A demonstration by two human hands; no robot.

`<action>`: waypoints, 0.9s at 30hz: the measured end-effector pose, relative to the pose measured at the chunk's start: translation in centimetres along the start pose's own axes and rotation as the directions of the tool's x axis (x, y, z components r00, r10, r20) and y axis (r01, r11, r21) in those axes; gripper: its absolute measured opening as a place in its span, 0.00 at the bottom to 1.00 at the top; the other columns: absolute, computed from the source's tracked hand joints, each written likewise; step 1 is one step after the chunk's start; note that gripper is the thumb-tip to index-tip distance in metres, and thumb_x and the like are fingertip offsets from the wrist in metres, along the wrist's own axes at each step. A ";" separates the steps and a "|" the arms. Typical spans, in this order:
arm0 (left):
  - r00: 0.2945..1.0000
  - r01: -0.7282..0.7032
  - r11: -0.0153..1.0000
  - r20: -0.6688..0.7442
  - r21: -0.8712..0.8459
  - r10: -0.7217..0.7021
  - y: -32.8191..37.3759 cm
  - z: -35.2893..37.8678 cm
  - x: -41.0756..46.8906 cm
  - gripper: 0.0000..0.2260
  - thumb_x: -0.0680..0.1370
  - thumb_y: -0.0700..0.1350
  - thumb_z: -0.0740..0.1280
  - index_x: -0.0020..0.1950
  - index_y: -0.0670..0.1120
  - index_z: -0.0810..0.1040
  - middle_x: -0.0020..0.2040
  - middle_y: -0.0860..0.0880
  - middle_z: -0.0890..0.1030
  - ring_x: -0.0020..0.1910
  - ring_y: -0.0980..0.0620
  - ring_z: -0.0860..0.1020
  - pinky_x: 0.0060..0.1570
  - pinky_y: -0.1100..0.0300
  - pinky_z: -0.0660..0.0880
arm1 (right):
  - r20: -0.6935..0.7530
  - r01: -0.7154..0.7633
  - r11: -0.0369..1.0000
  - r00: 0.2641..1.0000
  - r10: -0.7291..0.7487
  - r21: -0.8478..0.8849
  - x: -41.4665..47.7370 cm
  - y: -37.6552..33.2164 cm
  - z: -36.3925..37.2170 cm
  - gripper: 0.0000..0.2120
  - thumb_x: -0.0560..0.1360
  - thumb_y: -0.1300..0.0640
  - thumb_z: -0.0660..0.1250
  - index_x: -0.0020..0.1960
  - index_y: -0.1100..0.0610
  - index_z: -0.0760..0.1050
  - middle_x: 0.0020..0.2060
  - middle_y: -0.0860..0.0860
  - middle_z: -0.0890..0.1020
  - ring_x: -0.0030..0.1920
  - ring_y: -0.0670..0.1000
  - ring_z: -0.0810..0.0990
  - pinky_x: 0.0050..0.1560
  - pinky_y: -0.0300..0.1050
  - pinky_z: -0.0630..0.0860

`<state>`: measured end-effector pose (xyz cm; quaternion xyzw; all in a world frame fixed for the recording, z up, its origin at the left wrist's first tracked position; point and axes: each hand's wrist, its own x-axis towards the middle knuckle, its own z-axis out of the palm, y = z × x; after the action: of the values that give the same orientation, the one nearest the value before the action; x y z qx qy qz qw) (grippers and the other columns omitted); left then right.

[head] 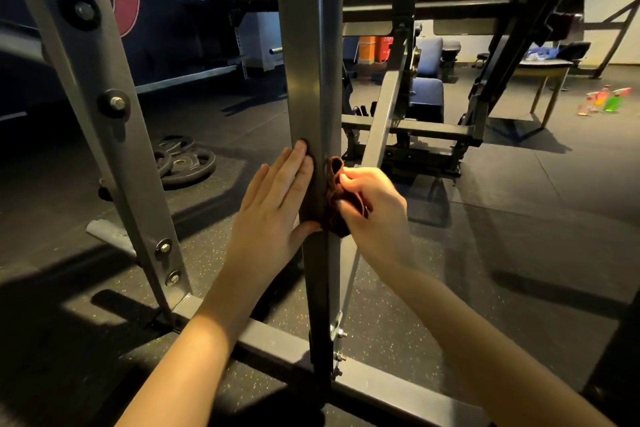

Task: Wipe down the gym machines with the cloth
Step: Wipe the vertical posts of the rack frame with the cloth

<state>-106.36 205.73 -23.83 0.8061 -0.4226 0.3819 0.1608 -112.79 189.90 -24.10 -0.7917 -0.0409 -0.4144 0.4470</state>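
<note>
Here, a left hand is pressing flat, fingers straight, against a grey upright post, while the right hand is gripping a brown cloth bunched against the post's right edge.

Crumpled brown cloth against grey upright machine post, right edge.

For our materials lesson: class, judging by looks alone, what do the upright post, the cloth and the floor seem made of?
The upright post: likely steel with smooth grey paint; soft sheen, bolted base. The cloth: soft brown fabric, weave unclear; it bunches into folds. The floor: probably black rubber matting; matte, speckled, with seams.
</note>
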 end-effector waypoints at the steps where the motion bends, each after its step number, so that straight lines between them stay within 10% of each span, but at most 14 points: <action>1: 1.000 -0.003 1.000 0.003 0.003 0.003 0.0 0.0 0.0 0.43 0.68 0.49 0.72 0.77 0.44 0.55 0.77 0.45 0.54 0.75 0.44 0.57 0.71 0.43 0.60 | 0.018 0.006 1.000 1.000 -0.006 -0.010 -0.3 0.3 0.0 0.10 0.73 0.71 0.68 0.51 0.59 0.78 0.51 0.44 0.76 0.54 0.32 0.74 0.58 0.26 0.70; 6: 1.000 -0.005 1.000 0.010 0.011 0.004 -0.1 0.1 0.1 0.43 0.67 0.51 0.71 0.77 0.44 0.54 0.77 0.45 0.55 0.75 0.44 0.58 0.71 0.42 0.59 | 0.168 -0.117 0.988 0.977 0.132 -0.096 -5.3 3.5 0.8 0.08 0.74 0.68 0.69 0.47 0.56 0.76 0.49 0.44 0.75 0.54 0.34 0.74 0.56 0.32 0.74; 11: 1.000 -0.012 1.000 -0.003 0.001 0.012 -0.4 0.4 -0.1 0.44 0.69 0.48 0.73 0.78 0.45 0.52 0.78 0.45 0.53 0.76 0.43 0.57 0.72 0.38 0.60 | 0.049 0.077 0.997 0.996 -0.076 -0.026 -1.2 0.6 0.1 0.08 0.74 0.70 0.68 0.52 0.63 0.78 0.53 0.48 0.75 0.56 0.34 0.74 0.57 0.26 0.71; 19: 1.000 -0.012 0.999 -0.003 0.036 0.012 0.0 0.1 0.0 0.45 0.67 0.49 0.74 0.77 0.44 0.52 0.77 0.46 0.54 0.75 0.44 0.57 0.71 0.40 0.61 | 0.039 0.016 1.000 0.999 -0.015 -0.022 -3.9 4.1 1.6 0.09 0.74 0.70 0.66 0.53 0.62 0.78 0.58 0.49 0.76 0.62 0.53 0.75 0.62 0.58 0.75; 27: 1.000 0.001 1.000 -0.008 -0.008 -0.001 0.1 0.0 0.0 0.42 0.68 0.46 0.74 0.76 0.45 0.56 0.77 0.45 0.55 0.73 0.43 0.63 0.67 0.37 0.67 | 0.018 0.202 0.979 0.979 -0.201 -0.041 -1.1 1.0 0.9 0.12 0.78 0.60 0.62 0.59 0.62 0.77 0.61 0.54 0.74 0.63 0.50 0.74 0.64 0.40 0.73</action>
<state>-106.49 205.69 -23.82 0.8040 -0.4231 0.3835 0.1657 -112.52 190.29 -25.82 -0.7957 -0.1152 -0.4528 0.3856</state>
